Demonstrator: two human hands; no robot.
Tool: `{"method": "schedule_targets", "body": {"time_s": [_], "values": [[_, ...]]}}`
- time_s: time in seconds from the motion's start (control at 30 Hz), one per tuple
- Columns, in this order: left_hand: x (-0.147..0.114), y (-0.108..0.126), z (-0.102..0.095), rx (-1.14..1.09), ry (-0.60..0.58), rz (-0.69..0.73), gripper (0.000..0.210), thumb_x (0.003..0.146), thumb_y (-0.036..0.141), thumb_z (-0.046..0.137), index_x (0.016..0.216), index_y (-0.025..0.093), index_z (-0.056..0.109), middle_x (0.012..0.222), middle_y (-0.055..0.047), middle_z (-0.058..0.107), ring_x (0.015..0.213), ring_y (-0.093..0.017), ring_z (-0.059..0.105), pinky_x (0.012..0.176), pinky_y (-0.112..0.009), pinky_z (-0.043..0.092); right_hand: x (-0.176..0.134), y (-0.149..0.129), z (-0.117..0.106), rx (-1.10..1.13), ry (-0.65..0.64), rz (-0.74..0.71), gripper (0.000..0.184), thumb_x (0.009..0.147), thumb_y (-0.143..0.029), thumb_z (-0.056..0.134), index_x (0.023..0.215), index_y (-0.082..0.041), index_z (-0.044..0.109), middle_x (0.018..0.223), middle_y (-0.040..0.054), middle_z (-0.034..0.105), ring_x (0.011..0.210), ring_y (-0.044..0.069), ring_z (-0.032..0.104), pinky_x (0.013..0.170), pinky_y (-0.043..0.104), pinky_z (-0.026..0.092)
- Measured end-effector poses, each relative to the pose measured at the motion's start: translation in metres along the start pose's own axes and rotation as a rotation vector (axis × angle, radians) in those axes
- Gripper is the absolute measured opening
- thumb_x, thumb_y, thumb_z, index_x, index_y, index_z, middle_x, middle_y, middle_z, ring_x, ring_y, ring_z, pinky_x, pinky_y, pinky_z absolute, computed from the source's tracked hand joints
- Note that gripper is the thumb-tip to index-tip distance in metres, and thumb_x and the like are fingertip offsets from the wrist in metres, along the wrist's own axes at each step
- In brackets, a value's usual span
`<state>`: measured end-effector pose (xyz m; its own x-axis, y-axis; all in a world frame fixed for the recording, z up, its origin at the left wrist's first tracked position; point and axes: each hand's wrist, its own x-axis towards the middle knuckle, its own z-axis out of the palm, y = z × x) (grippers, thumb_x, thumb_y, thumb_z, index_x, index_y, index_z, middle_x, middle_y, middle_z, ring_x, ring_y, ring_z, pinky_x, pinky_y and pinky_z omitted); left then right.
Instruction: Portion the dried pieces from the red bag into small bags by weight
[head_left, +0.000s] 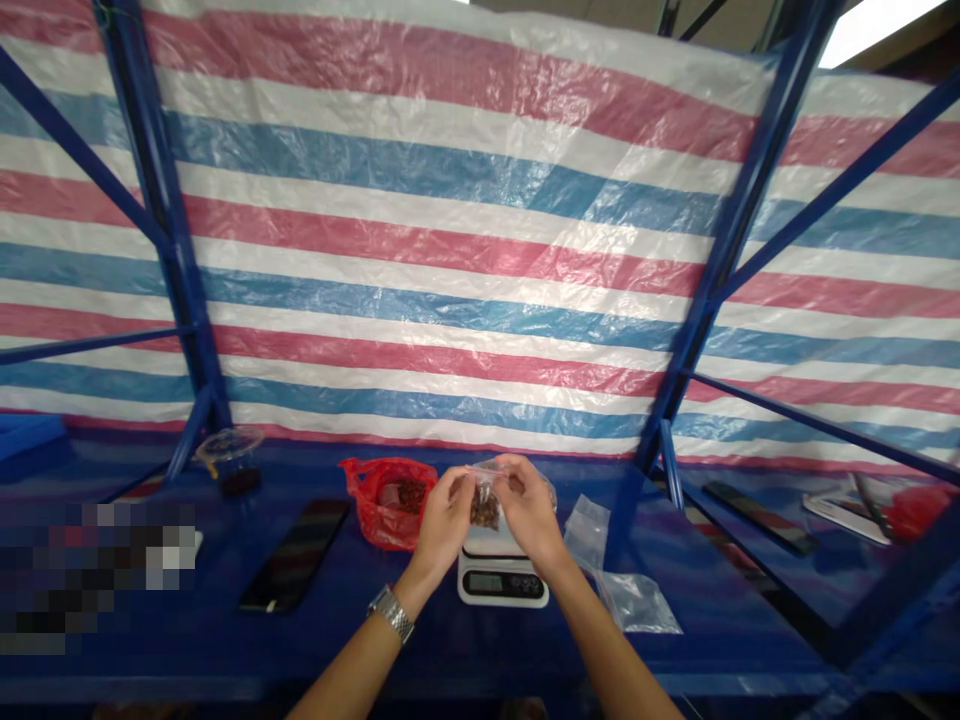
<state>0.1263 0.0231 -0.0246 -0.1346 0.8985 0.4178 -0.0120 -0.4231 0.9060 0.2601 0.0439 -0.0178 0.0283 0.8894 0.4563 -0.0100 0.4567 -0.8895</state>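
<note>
Both of my hands pinch the top edge of a small clear zip bag (486, 508) with brown, dried-looking bits in its lower part. My left hand (448, 510), with a metal watch on its wrist, grips the bag's left side. My right hand (529, 508) has its fingers closed on the right side. Directly below is a white kitchen scale (504, 588) with a dark display panel; my hands cover much of its platform. Left of my left hand sits a red plastic bag (375, 515), its mouth spread around more brown bits.
Flat clear bags (641, 602) lie right of the scale. A black phone (295, 556) rests at the left, and a clear cup (234, 462) with dark contents stands behind it. Blue metal posts (694, 290) rise at both sides before a striped plastic sheet (450, 240).
</note>
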Motion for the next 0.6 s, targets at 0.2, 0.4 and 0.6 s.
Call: {"method": "schedule_targets", "body": {"time_s": [0.2, 0.4, 0.6], "values": [[-0.002, 0.004, -0.003, -0.018, -0.034, -0.005, 0.031, 0.091, 0.048, 0.062, 0.097, 0.019, 0.069, 0.097, -0.006, 0.076, 0.092, -0.022, 0.072, 0.083, -0.031, 0.055, 0.001, -0.004, -0.003, -0.026, 0.025, -0.008, 0.024, 0.078, -0.033, 0.069, 0.099, -0.022, 0.065, 0.082, -0.0006, 0.065, 0.074, 0.018, 0.064, 0.07, 0.029, 0.05], [0.001, 0.007, -0.007, 0.017, -0.023, -0.039, 0.033, 0.091, 0.049, 0.061, 0.099, 0.018, 0.07, 0.095, -0.006, 0.076, 0.09, -0.023, 0.072, 0.082, -0.032, 0.055, 0.0, 0.004, 0.0, -0.018, -0.009, 0.026, 0.034, 0.081, -0.041, 0.069, 0.109, -0.022, 0.066, 0.095, 0.0051, 0.073, 0.086, 0.022, 0.07, 0.082, 0.036, 0.054], [-0.011, -0.007, 0.004, -0.065, 0.053, -0.179, 0.041, 0.088, 0.056, 0.064, 0.101, 0.017, 0.072, 0.101, -0.009, 0.077, 0.095, -0.024, 0.072, 0.084, -0.033, 0.056, 0.002, 0.008, 0.002, -0.025, 0.068, 0.03, 0.038, 0.082, -0.044, 0.07, 0.111, -0.021, 0.062, 0.092, 0.0057, 0.073, 0.081, 0.023, 0.071, 0.074, 0.034, 0.056]]}}
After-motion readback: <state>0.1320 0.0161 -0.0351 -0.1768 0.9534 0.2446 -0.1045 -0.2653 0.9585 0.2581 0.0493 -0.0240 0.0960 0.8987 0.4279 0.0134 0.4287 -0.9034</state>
